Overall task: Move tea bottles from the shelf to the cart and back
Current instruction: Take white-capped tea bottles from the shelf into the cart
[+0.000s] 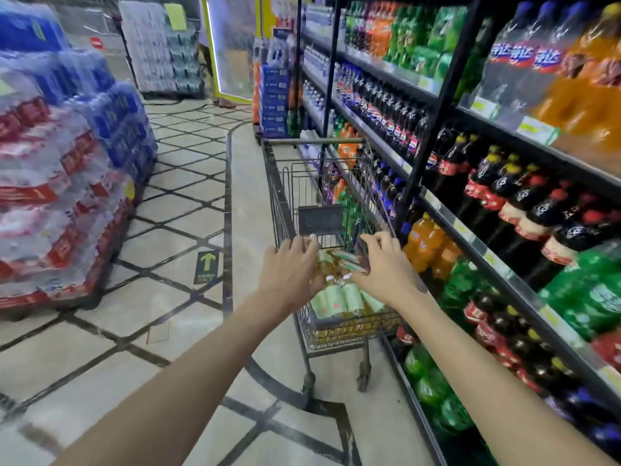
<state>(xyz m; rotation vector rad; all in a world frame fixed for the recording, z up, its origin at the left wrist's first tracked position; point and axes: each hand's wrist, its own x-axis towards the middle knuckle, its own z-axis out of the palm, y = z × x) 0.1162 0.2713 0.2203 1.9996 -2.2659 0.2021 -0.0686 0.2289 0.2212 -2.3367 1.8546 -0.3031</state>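
Both hands reach into the shopping cart [285,203]. The left hand [289,270] and right hand [386,267], fingers curled, grip 1 blurry pack of tea bottles [339,260] between them.

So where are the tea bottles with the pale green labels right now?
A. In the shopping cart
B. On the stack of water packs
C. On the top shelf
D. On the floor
A. The tea bottles lie in the basket of the shopping cart, with the left hand and right hand both reaching down over them.
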